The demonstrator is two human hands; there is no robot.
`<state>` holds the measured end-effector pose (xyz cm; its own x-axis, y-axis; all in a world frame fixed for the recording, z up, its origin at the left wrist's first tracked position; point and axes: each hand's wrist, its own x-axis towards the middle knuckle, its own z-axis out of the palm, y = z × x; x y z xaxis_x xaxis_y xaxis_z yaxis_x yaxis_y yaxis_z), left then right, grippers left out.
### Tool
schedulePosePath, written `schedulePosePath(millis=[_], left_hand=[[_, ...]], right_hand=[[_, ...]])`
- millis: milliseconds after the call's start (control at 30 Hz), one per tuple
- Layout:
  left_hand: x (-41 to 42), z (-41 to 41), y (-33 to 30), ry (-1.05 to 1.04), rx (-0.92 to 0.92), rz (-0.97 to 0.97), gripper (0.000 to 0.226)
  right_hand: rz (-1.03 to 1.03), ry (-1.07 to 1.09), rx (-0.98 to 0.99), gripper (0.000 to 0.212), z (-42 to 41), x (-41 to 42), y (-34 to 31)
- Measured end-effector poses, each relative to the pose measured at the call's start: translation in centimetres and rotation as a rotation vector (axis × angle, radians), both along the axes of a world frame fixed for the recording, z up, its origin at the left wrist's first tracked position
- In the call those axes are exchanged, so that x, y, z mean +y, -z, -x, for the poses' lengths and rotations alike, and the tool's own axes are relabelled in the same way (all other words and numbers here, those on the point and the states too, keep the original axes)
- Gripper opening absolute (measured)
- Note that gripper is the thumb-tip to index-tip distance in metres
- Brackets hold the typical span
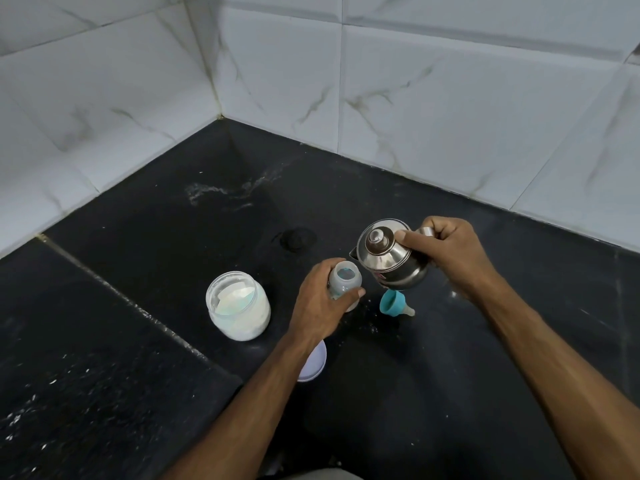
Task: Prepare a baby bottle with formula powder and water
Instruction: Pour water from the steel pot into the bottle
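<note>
My left hand (320,303) grips a clear baby bottle (344,279), open at the top, standing on the black counter (433,358). My right hand (450,252) holds a lidded steel kettle (389,256) by its handle, thumb on the lid, tilted with its spout just above the bottle's mouth. No water stream shows. An open jar of white formula powder (238,304) stands to the left of the bottle. The teal collar with its nipple (394,303) lies on its side below the kettle.
A pale round lid (317,363) lies on the counter, partly under my left forearm. White marble-look tiled walls (450,98) meet in a corner behind. A raised counter section (69,341) with a seam runs along the left. Powder specks dot the counter.
</note>
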<state>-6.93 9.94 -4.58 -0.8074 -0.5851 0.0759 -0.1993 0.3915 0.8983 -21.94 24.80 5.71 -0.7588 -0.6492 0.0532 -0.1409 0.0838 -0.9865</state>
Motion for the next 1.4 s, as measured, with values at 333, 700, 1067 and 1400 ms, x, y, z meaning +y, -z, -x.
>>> schedulePosePath(millis=[333,700,1067,1400], left_hand=[[-0.2,-0.1,0.6,0.002,0.039,-0.026,0.048],[-0.2,-0.1,0.8,0.009,0.035,-0.049,0.050],[-0.1,0.0,0.5,0.009,0.015,-0.045,0.049],[-0.1,-0.1,0.4,0.003,0.009,-0.051,0.052]], right_hand=[[-0.124,-0.058,0.154,0.045,0.0,-0.3,-1.4],[-0.158,-0.119,0.231,0.047,-0.1,-0.9,-2.0],[-0.182,-0.167,0.295,0.046,0.3,-1.4,-2.2],[-0.226,-0.191,0.341,0.046,0.1,-1.6,-2.9]])
